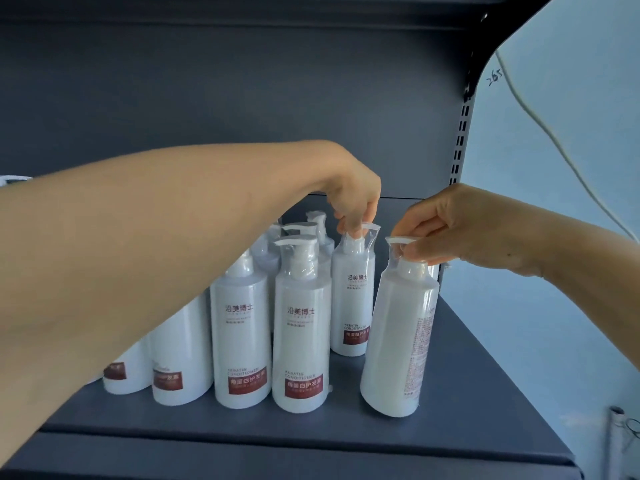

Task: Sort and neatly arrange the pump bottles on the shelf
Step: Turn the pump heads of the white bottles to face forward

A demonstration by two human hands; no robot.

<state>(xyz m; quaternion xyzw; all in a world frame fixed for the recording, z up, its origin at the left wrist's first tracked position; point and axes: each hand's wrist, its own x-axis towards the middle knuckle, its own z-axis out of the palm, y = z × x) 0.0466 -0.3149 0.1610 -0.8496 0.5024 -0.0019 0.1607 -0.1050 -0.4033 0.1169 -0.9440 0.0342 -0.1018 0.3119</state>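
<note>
Grey shelf (pixel 467 368) carries our pump bottles (pixel 242 327), some hidden under our left forearm. Left hand (pixel 353 199) pinches a "KERATIN CONDITIONER" bottle's (pixel 353 299) pump; right hand (pixel 446 230) grips a tilted bottle (pixel 398 337), its small print unreadable.

White bottles (pixel 300 327), dark-red labels (pixel 304 385)

Right of the unit: a pale blue wall (pixel 554 150), handwritten dark digits (pixel 496 76) near its upper part — not clearly legible. A white cable (pixel 540 123) runs down the wall in a curve. A slotted metal upright (pixel 460 133) stands at the wall's edge. Lower right corner — a blurred object, unidentifiable.
</note>
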